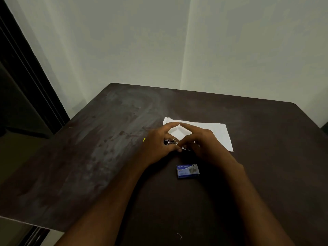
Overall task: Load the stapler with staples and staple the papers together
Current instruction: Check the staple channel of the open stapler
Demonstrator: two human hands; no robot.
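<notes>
A small metal stapler [171, 143] lies between my hands at the table's middle, mostly covered by them. My left hand [159, 141] grips its left end, thumb along the near side. My right hand [200, 141] pinches at its right part with thumb and fingers; whether a staple strip is in those fingers is hidden. Both forefingers stretch forward and their tips nearly meet. White papers [216, 133] lie flat just beyond the hands. A blue staple box [187, 170] sits on the table just near of my hands.
The dark brown table [106, 148] stands against a pale wall. A single loose staple [179, 235] lies near the front edge. A small yellow bit [144, 139] peeks out left of my left hand.
</notes>
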